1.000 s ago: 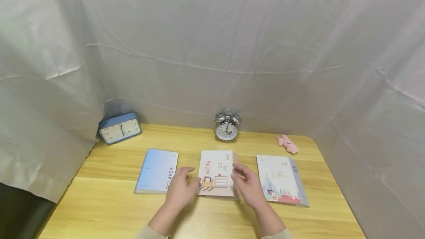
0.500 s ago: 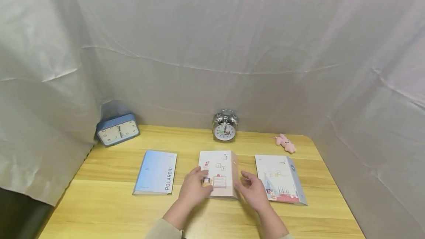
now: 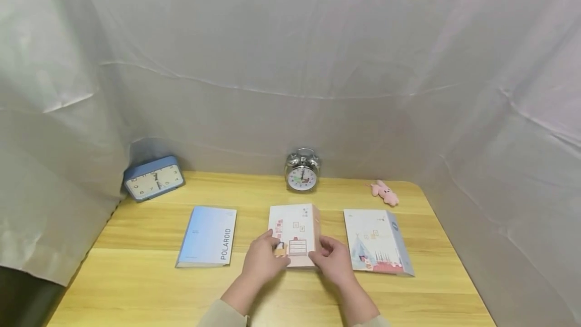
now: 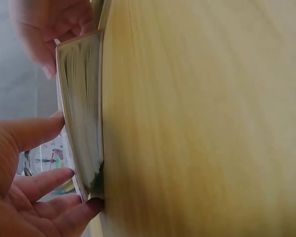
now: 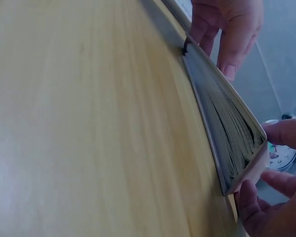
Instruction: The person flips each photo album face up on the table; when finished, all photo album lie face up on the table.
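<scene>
Flat on the table lies a photo album [image 3: 296,216] with a drawn room on its white cover and a pinkish spine at the right. My left hand [image 3: 261,259] holds its left side, the thumb on the cover and fingers at the open edge. At the spine, my right hand [image 3: 335,261] grips the other side, thumb at the cover corner and fingers against the spine. In the left wrist view the album's page ends [image 4: 81,98] face the camera between both hands. The right wrist view shows the spine [image 5: 251,168] beside the right fingers.
A blue POLAROID album [image 3: 206,236] lies to the left, and an album with a tent picture [image 3: 372,236] to the right. Behind stand a blue clock [image 3: 154,180] and a silver twin-bell alarm clock [image 3: 302,173]. A pink plush toy [image 3: 386,193] lies back right.
My left hand has moved right, from beside the album onto its left side. My right hand drew off the spine, then came back to grip it. The view has shifted slightly.
</scene>
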Tool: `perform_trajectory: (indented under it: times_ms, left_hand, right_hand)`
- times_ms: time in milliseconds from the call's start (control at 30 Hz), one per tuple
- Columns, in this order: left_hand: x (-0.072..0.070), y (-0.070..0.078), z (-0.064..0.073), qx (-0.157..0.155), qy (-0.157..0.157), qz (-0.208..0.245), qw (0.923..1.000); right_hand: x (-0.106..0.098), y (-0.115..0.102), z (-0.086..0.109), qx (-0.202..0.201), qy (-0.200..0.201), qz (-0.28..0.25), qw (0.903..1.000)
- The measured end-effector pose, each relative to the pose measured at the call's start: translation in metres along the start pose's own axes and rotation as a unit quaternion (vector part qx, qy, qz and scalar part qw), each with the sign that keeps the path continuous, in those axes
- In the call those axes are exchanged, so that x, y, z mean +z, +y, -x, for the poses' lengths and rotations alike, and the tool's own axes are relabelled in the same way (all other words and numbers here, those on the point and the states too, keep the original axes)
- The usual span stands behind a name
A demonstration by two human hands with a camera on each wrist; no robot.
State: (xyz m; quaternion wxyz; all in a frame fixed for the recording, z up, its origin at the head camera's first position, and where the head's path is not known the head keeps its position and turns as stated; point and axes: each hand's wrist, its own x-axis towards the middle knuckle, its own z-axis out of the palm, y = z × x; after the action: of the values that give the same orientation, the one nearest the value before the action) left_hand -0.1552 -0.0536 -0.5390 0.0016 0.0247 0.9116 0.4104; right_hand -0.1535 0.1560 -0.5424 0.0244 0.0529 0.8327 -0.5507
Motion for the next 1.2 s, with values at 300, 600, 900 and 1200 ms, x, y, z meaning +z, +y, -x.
perform_trajectory:
  times_ms: [300, 600, 900, 1200]
  left_hand:
    - [0.003, 0.004, 0.002, 0.001, -0.011, 0.038, 0.9992]
    - [-0.002, 0.007, 0.005, 0.002, -0.028, 0.041, 0.9988]
    - [-0.005, 0.012, 0.002, 0.008, -0.033, 0.01, 0.9994]
    - [-0.004, 0.016, 0.001, 0.028, -0.02, 0.073, 0.9967]
  right_hand:
    - [0.004, -0.002, -0.002, 0.038, 0.001, -0.062, 0.9974]
    - [-0.007, -0.012, 0.001, 0.04, 0.003, -0.094, 0.9948]
    - [-0.006, -0.017, 0.005, 0.042, 0.01, -0.115, 0.9924]
    - [-0.008, -0.022, 0.005, 0.042, 0.041, -0.169, 0.984]
